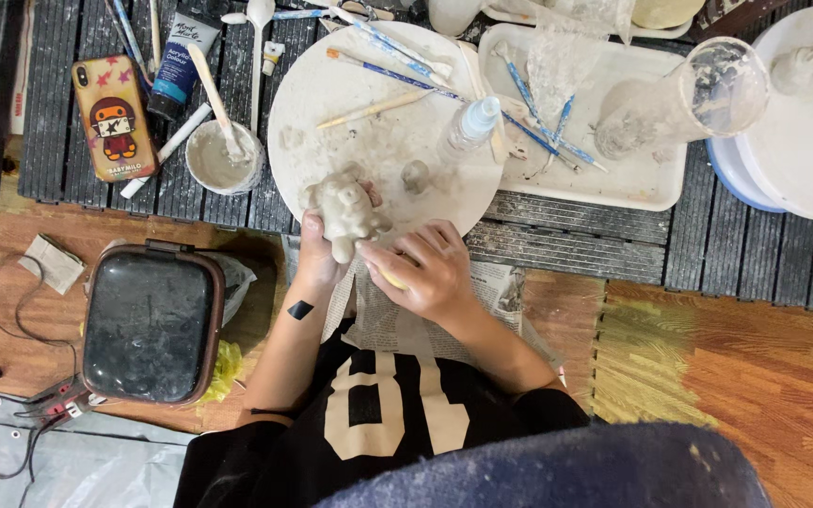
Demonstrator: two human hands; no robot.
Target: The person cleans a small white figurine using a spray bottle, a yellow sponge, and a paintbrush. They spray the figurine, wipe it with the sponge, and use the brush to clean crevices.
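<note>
At the near rim of the round board (331, 94): both hands on a clay figure (342, 214).
Left hand (317, 252) grips figure from below; right hand (425, 268) closed on a small yellowish piece, fingertips touching figure. Spray bottle (468, 127), brushes (406, 71) crowd the board behind; cup of slip (220, 160), phone (113, 118) to the left, tray (632, 183) right. Dark case (151, 325) flanks left arm. Free room: newspaper (501, 287), bare floor right.
</note>
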